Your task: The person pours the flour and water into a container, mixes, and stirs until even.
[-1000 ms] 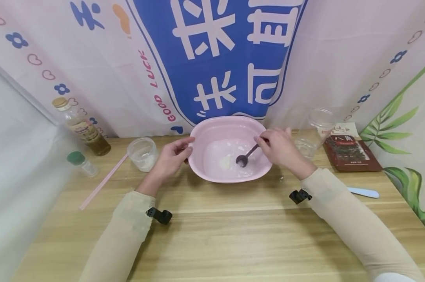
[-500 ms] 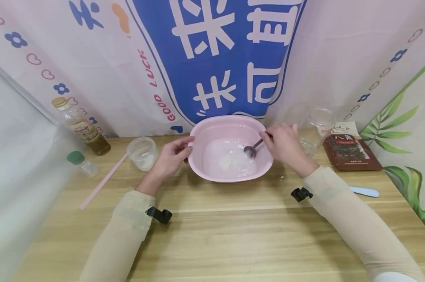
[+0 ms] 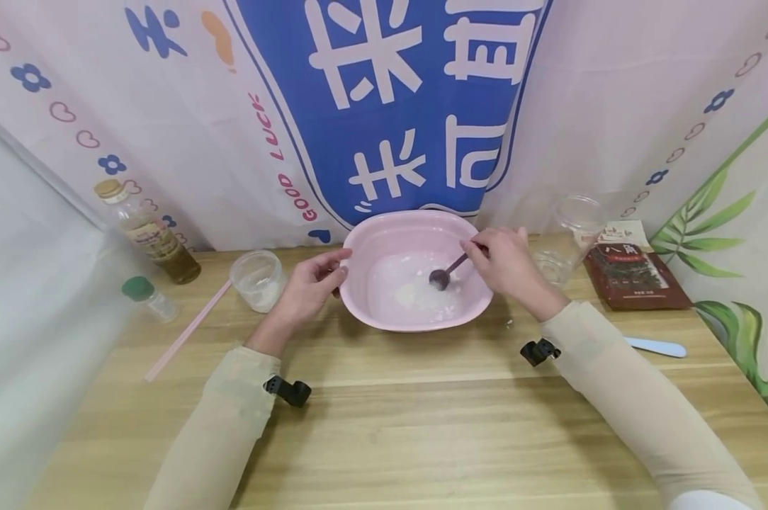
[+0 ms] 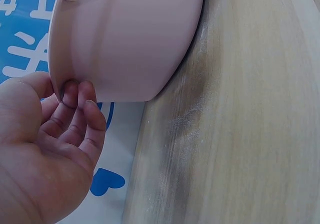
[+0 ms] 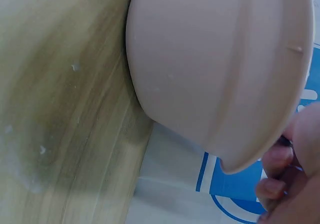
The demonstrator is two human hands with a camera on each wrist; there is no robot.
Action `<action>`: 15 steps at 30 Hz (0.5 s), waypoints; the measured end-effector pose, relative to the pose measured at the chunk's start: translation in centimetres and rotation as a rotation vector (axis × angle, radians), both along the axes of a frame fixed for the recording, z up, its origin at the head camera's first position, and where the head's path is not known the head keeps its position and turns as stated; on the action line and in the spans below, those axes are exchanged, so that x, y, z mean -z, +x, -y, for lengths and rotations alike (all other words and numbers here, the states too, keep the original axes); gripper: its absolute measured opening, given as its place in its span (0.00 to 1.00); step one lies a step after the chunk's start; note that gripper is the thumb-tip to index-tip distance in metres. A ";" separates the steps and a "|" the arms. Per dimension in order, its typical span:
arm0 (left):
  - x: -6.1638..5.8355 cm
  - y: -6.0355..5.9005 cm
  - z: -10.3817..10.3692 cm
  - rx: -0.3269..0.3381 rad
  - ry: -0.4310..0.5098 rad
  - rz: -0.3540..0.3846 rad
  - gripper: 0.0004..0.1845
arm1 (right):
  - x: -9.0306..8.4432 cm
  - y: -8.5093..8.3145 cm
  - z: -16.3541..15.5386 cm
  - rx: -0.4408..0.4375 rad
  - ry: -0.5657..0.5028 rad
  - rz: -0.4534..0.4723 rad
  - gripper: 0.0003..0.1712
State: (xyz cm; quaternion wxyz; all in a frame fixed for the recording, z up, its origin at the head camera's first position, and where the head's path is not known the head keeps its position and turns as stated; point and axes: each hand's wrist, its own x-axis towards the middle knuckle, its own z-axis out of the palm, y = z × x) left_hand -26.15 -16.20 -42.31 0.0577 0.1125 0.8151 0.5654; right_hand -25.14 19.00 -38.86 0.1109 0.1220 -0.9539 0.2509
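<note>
With fingers [image 4: 95,119] pinched narrow, your left hand [image 3: 309,287] holds the pink basin [image 3: 416,232] by its left rim, likely steadying it on the table [image 3: 409,425]. Your right hand [image 3: 504,262] grips the spoon [image 3: 439,280], head low by the white powder [image 3: 412,296] inside (contact is unclear).

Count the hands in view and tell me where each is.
2. The left hand grips the left rim of the pink basin; the right hand, by its right rim, holds a dark spoon.
</note>
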 end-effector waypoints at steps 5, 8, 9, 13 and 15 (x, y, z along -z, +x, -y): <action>0.0 0.0 0.0 0.001 0.007 -0.001 0.23 | -0.1 -0.5 0.0 0.061 -0.066 -0.082 0.19; -0.1 -0.1 0.0 -0.004 0.005 -0.002 0.23 | 0.1 -0.8 0.2 0.065 -0.050 -0.062 0.20; -0.1 -0.1 0.1 -0.006 0.004 -0.003 0.23 | 0.2 -0.9 0.3 0.061 -0.032 -0.053 0.20; 0.0 -0.1 0.0 -0.004 0.001 0.000 0.23 | 0.6 -0.9 0.5 0.049 0.013 -0.048 0.18; 0.0 -0.1 0.0 -0.002 0.002 0.000 0.23 | 0.5 -0.8 0.3 0.044 0.017 -0.079 0.18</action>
